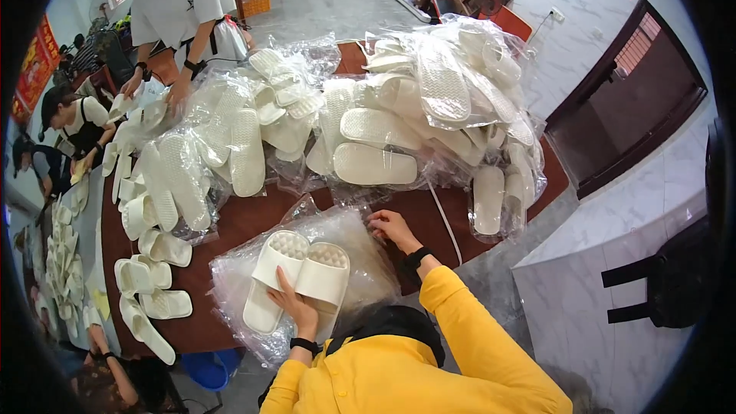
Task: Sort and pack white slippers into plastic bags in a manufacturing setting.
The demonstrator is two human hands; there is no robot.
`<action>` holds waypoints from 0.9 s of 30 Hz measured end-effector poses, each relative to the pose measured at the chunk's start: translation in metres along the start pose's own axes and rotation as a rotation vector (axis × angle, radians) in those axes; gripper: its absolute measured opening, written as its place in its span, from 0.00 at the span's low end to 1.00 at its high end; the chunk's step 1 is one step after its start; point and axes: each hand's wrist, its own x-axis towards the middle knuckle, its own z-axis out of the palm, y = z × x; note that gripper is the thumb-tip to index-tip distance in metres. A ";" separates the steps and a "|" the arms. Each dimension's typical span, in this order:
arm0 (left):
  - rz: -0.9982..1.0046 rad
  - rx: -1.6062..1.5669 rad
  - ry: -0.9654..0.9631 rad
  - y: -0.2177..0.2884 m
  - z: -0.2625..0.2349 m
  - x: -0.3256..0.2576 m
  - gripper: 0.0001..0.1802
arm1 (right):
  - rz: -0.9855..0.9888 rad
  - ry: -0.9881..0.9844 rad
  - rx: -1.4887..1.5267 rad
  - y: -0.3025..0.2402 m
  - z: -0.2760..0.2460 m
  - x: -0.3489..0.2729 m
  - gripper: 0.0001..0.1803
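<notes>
A pair of white slippers [323,272] with bumpy insoles lies side by side on a stack of clear plastic bags [366,249] in front of me. My left hand [295,307] grips the pair near the inner edges of the straps, its fingers reaching over the left strap. At the far right corner of the bags is my right hand [393,230], its fingers curled and pinching at the plastic edge. How much of the bag lies between those fingers is hard to make out.
Bagged white slippers [376,162] are heaped across the far side of the brown table [203,272]. Several loose slippers [165,304] lie at its left edge. A person [184,8] stands beyond, handling slippers. A blue bucket [211,368] sits below; a white counter [613,299] stands right.
</notes>
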 end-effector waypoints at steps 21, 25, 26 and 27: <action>-0.160 -0.201 0.032 0.004 0.008 0.008 0.39 | -0.145 0.542 0.289 -0.004 -0.033 -0.019 0.08; -0.155 -0.136 0.013 0.001 0.012 0.009 0.42 | -0.374 0.727 0.776 -0.020 -0.159 -0.046 0.12; -0.158 -0.126 0.018 0.000 0.012 0.008 0.43 | -0.468 0.760 0.770 -0.035 -0.184 -0.059 0.13; -0.147 -0.129 0.013 0.003 0.013 0.008 0.43 | -0.579 0.806 0.763 -0.049 -0.217 -0.080 0.14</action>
